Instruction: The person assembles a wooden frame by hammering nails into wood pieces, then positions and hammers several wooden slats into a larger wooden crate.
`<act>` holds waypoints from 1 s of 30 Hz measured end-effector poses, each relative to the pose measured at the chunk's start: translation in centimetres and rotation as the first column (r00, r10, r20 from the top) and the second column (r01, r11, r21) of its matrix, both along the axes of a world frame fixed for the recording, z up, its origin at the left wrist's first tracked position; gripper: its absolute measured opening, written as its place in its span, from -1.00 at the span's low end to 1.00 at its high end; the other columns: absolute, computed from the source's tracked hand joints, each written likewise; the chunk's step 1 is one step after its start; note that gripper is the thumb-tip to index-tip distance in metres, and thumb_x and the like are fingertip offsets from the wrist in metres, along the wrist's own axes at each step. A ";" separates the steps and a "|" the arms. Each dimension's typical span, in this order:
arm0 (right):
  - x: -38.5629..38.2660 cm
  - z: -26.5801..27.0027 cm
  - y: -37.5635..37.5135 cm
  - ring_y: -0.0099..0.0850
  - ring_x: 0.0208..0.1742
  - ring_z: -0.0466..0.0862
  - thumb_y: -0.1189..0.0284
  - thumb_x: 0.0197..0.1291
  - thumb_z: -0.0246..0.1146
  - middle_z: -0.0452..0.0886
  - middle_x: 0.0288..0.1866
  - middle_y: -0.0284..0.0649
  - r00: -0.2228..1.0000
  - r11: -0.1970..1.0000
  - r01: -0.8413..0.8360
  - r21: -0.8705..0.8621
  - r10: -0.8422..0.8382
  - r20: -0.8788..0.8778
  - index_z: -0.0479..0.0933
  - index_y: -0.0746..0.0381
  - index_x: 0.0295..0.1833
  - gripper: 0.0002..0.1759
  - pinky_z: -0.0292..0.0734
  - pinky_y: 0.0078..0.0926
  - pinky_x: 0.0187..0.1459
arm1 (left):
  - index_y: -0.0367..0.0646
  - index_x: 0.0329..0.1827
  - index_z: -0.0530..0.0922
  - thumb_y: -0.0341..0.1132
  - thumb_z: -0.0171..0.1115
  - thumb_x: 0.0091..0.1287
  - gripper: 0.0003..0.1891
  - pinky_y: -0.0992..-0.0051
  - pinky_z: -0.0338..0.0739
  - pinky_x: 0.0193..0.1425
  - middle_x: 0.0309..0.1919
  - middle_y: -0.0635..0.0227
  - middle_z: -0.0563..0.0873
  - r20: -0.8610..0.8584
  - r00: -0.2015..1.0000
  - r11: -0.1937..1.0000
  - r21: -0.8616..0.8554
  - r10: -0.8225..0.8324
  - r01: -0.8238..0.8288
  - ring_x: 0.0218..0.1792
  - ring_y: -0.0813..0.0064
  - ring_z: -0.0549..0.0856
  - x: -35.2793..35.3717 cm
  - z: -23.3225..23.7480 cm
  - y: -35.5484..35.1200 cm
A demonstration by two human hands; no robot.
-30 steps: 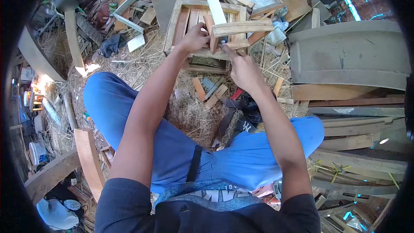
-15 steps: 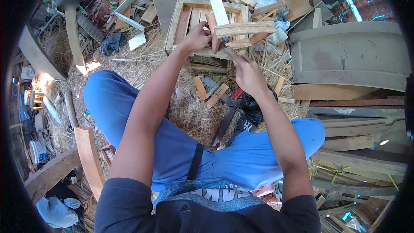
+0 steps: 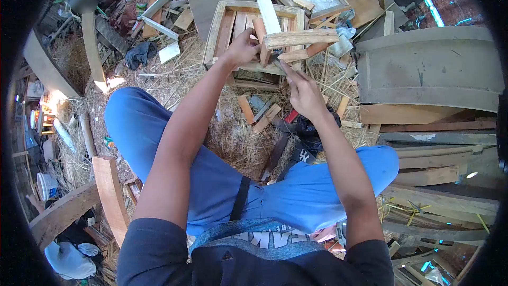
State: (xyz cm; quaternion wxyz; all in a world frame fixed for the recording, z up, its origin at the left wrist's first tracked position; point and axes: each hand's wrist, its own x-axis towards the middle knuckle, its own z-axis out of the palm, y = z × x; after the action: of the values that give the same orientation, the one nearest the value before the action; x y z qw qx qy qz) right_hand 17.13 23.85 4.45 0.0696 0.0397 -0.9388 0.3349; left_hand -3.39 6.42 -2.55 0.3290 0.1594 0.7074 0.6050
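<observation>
My left hand [image 3: 244, 51] is closed around the side of a short reddish-brown wood piece [image 3: 262, 42], which stands within a small wooden frame assembly. A pale wood bar [image 3: 301, 37] runs to the right from its top, and a white-faced slat [image 3: 266, 9] extends away behind it. My right hand [image 3: 306, 94] is closed, index finger stretched forward to a small dark object [image 3: 275, 57] at the inner corner under the bar; I cannot tell what it is. Beneath the assembly is a slatted wooden box [image 3: 222, 34] with a pale rim.
Wood offcuts [image 3: 259, 114] and shavings cover the ground between my legs. A large grey curved panel [image 3: 428, 66] lies at right above stacked boards [image 3: 434, 153]. An upright plank [image 3: 109, 193] stands by my left knee; scrap wood [image 3: 159, 5] lies beyond.
My right hand has shifted very slightly at the corner of the wood piece. My left hand keeps its hold, and the assembly stays in place.
</observation>
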 end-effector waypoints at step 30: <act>1.0 4.0 -1.8 0.08 -0.22 0.78 0.63 0.11 0.24 0.64 0.07 0.10 0.997 0.928 0.061 0.368 -0.071 0.013 0.31 -0.08 0.64 -0.09 0.73 0.02 -0.15 | -0.45 0.26 0.35 -0.54 0.22 0.47 -0.62 0.33 0.79 -0.09 -0.04 -0.19 0.77 -0.090 0.993 0.996 0.062 0.073 -0.068 -0.07 0.21 0.83 0.6 0.7 0.1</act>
State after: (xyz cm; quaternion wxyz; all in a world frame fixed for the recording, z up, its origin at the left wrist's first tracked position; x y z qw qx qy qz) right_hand 18.14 22.07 8.47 0.0599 0.0160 -0.9866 0.1512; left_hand -2.74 6.49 -1.88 0.2697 0.1714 0.7089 0.6288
